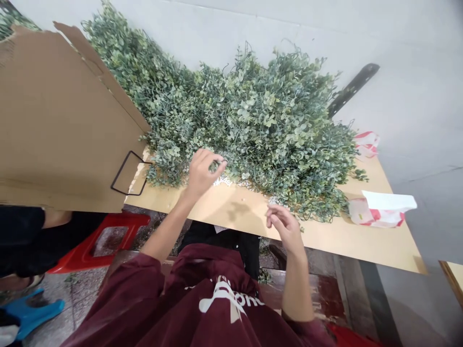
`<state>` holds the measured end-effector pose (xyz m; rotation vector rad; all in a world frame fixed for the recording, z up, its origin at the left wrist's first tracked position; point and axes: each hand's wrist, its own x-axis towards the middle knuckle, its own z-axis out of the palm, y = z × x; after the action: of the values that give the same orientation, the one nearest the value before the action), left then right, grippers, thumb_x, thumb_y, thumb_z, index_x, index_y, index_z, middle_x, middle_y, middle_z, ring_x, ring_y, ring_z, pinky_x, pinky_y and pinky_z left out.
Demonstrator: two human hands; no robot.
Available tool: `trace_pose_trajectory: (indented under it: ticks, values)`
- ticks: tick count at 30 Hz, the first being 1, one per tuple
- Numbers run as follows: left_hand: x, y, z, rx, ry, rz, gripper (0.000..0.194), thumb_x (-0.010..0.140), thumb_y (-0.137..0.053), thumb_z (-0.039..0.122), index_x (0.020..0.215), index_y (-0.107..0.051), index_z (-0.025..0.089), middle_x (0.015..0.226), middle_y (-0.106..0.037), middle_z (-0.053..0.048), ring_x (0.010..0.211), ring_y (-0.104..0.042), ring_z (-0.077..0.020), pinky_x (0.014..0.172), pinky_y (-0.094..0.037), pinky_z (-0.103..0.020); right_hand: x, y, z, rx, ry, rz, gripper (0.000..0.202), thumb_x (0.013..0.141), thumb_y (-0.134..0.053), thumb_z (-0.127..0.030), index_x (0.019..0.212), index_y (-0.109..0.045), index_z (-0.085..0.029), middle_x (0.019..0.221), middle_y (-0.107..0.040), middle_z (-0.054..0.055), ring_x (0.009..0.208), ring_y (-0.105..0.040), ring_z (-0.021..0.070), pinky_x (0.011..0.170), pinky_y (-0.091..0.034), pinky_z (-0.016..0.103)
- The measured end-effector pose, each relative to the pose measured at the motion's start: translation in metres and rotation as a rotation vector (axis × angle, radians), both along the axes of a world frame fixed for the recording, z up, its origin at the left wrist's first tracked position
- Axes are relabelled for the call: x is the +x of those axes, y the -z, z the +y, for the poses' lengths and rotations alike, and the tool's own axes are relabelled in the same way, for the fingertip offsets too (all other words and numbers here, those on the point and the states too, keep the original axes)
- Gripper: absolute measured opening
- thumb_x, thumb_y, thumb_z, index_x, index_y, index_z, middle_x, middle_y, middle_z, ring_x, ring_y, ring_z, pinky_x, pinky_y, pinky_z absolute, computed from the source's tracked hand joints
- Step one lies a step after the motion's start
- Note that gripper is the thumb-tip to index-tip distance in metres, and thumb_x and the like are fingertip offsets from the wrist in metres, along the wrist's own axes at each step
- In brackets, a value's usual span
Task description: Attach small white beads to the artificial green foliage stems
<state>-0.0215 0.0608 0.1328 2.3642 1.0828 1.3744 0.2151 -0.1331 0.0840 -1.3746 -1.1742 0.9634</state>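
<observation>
My left hand (204, 172) is raised over the front of a large heap of artificial green leaf sprigs (249, 111). Its thumb and forefinger come together around a small dark bit at their tips, too small to name. Nearer the table's front edge, my right hand (286, 226) hovers with loosely curled fingers, a gap between thumb and forefinger and nothing visible in them. Small white pieces (222, 180) lie along the heap's front, some of them beside my right hand. A hand-shaped shadow falls on the wooden tabletop (231, 207) between both hands.
A big cardboard sheet (68, 120) stands at the left, with a black wire frame (126, 180) at its lower corner. Red-and-white plastic bags (378, 214) lie at the right end. Beyond the cardboard, part of another person (36, 236) shows beside a red stool (108, 236).
</observation>
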Motion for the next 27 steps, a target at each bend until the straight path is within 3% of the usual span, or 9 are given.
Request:
trace_pose_trajectory:
  ticks: [3, 6, 8, 10, 14, 16, 19, 23, 27]
  values:
    - [0.023, 0.011, -0.038, -0.09, 0.24, -0.018, 0.014, 0.088, -0.058, 0.032, 0.086, -0.063, 0.019, 0.089, -0.066, -0.006, 0.09, -0.057, -0.02, 0.087, -0.044, -0.035, -0.034, -0.015, 0.033, 0.08, -0.02, -0.091, 0.06, 0.087, -0.06, -0.038, 0.143, -0.037, -0.031, 0.142, -0.046, 0.012, 0.1, -0.062, 0.0207, 0.08, -0.054, 0.034]
    - [0.036, 0.033, -0.069, -0.285, 0.329, -0.135, 0.014, 0.092, -0.052, 0.03, 0.094, -0.061, 0.019, 0.096, -0.065, -0.008, 0.094, -0.059, -0.0191, 0.088, -0.045, -0.033, -0.055, -0.022, 0.051, 0.12, -0.059, -0.197, 0.062, 0.086, -0.062, -0.04, 0.143, -0.039, -0.03, 0.149, -0.04, 0.01, 0.12, -0.054, 0.024, 0.095, -0.048, 0.035]
    - [0.034, 0.047, -0.08, -0.473, 0.244, -0.284, 0.017, 0.092, -0.051, 0.033, 0.095, -0.06, 0.019, 0.094, -0.064, -0.007, 0.09, -0.059, -0.0178, 0.084, -0.047, -0.031, -0.061, -0.019, 0.054, 0.102, -0.045, -0.201, 0.053, 0.087, -0.06, -0.042, 0.137, -0.048, -0.028, 0.138, -0.053, 0.01, 0.114, -0.058, 0.0233, 0.093, -0.049, 0.035]
    - [0.024, 0.058, -0.087, -0.626, 0.23, -0.404, 0.022, 0.091, -0.053, 0.039, 0.095, -0.06, 0.018, 0.092, -0.063, -0.006, 0.087, -0.059, -0.0174, 0.081, -0.047, -0.029, -0.061, -0.011, 0.053, 0.051, -0.022, -0.17, 0.037, 0.09, -0.055, -0.045, 0.119, -0.062, -0.024, 0.111, -0.068, 0.009, 0.093, -0.065, 0.0212, 0.083, -0.053, 0.033]
    - [0.001, 0.07, -0.09, -0.794, 0.504, -0.499, 0.039, 0.088, -0.056, 0.047, 0.113, -0.058, 0.017, 0.105, -0.057, -0.01, 0.092, -0.058, -0.0188, 0.083, -0.048, -0.031, -0.058, 0.006, 0.046, -0.055, -0.058, -0.042, 0.044, 0.092, -0.047, -0.051, 0.068, -0.066, -0.019, 0.062, -0.066, 0.004, 0.062, -0.063, 0.018, 0.068, -0.052, 0.032]
    - [-0.006, 0.073, -0.091, -0.808, 0.601, -0.453, 0.04, 0.088, -0.057, 0.047, 0.114, -0.058, 0.017, 0.106, -0.055, -0.01, 0.092, -0.056, -0.0188, 0.085, -0.047, -0.032, -0.06, 0.011, 0.044, -0.101, -0.106, 0.059, 0.045, 0.091, -0.048, -0.052, 0.065, -0.062, -0.019, 0.057, -0.063, 0.003, 0.056, -0.06, 0.0167, 0.064, -0.051, 0.031]
    - [-0.005, 0.074, -0.091, -0.848, 0.617, -0.387, 0.034, 0.089, -0.056, 0.045, 0.104, -0.061, 0.016, 0.102, -0.055, -0.01, 0.093, -0.056, -0.0186, 0.087, -0.046, -0.032, -0.068, 0.015, 0.042, -0.156, -0.191, 0.147, 0.042, 0.091, -0.049, -0.053, 0.071, -0.061, -0.018, 0.055, -0.06, 0.001, 0.051, -0.056, 0.0148, 0.058, -0.049, 0.029]
    - [0.004, 0.075, -0.089, -1.015, 0.53, -0.496, 0.034, 0.085, -0.062, 0.047, 0.098, -0.056, 0.016, 0.09, -0.059, -0.005, 0.076, -0.058, -0.0139, 0.072, -0.048, -0.027, -0.075, 0.017, 0.042, -0.209, -0.306, 0.047, 0.038, 0.091, -0.049, -0.052, 0.075, -0.06, -0.019, 0.061, -0.06, 0.0, 0.055, -0.057, 0.0142, 0.056, -0.048, 0.026]
    - [0.006, 0.08, -0.084, -1.042, 0.38, -0.637, 0.03, 0.085, -0.062, 0.044, 0.085, -0.051, 0.017, 0.073, -0.061, -0.001, 0.068, -0.06, -0.0123, 0.068, -0.049, -0.025, -0.071, 0.016, 0.041, -0.139, -0.286, -0.229, 0.036, 0.094, -0.046, -0.046, 0.074, -0.06, -0.019, 0.069, -0.061, 0.002, 0.064, -0.06, 0.0161, 0.062, -0.047, 0.027]
